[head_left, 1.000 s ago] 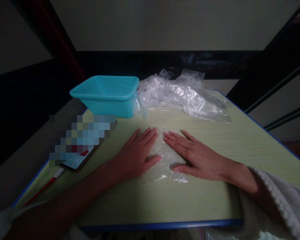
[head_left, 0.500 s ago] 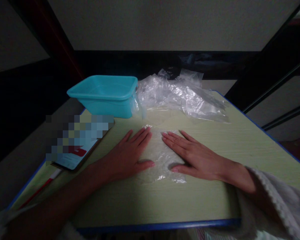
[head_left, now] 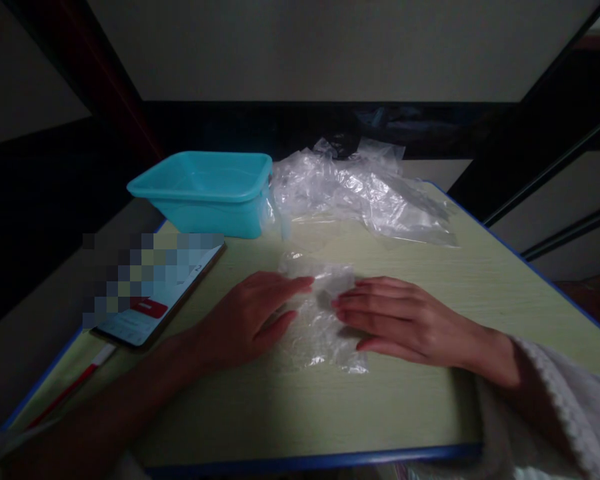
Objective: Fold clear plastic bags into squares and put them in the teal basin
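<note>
A clear, crinkled plastic bag (head_left: 314,333) lies flat on the table in front of me. My left hand (head_left: 247,320) is at the bag's left side, wrist slightly raised, with thumb and forefinger apart and pointing over the plastic. From the right, my right hand (head_left: 410,321) reaches over the bag's right edge, its fingers stretched out and the thumb a little apart. Neither hand grips the plastic. Whether the left fingertips touch it or hover just above, I cannot tell.
A turquoise plastic basin (head_left: 205,203) stands at the back left. Beside it is a heap of clear plastic bags (head_left: 350,187). A phone (head_left: 155,300) lies at the left, near a red and white stick-like item (head_left: 70,390). The pale table (head_left: 300,417) has a blue edge.
Both hands have lifted from lying flat and spread. The left fingers have bent and turned inward; the right fingers have drawn together and shifted slightly toward me.
</note>
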A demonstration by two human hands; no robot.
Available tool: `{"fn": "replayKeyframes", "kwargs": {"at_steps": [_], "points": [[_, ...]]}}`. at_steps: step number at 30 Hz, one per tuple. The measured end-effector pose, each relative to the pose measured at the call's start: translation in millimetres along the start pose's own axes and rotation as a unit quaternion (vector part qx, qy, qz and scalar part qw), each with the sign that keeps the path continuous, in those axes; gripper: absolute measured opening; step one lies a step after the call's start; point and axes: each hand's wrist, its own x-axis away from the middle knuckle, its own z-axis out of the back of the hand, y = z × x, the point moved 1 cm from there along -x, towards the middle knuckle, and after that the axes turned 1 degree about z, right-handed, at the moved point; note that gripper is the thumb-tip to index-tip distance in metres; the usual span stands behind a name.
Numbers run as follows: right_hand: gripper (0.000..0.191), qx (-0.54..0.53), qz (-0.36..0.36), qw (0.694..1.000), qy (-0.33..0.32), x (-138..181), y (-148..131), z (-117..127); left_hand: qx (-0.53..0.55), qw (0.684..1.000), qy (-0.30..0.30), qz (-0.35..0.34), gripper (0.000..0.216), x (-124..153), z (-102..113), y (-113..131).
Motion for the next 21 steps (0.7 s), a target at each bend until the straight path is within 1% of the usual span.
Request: {"fn": "replayKeyframes", "kwargs": {"at_steps": [1,2,7,14,21], "points": [[0.025,0.003,0.018,1.000,0.013,0,-1,3,0.014,1.000,0.007,0.008,0.034,0,0,1],[0.024,0.008,0.030,0.999,0.018,0,-2,5,0.026,0.999,0.010,0.015,0.035,0,0,1],[0.039,0.057,0.052,0.997,-0.013,1,-4,13,0.051,0.998,0.002,0.035,0.035,-1,-4,-1],[0.045,0.129,0.083,0.988,-0.024,2,-12,14,0.049,0.998,-0.002,0.045,0.033,-2,-4,0],[0.047,0.130,0.099,0.986,-0.012,3,-14,13,0.058,0.997,0.006,0.047,0.031,-2,-6,-2]]}}
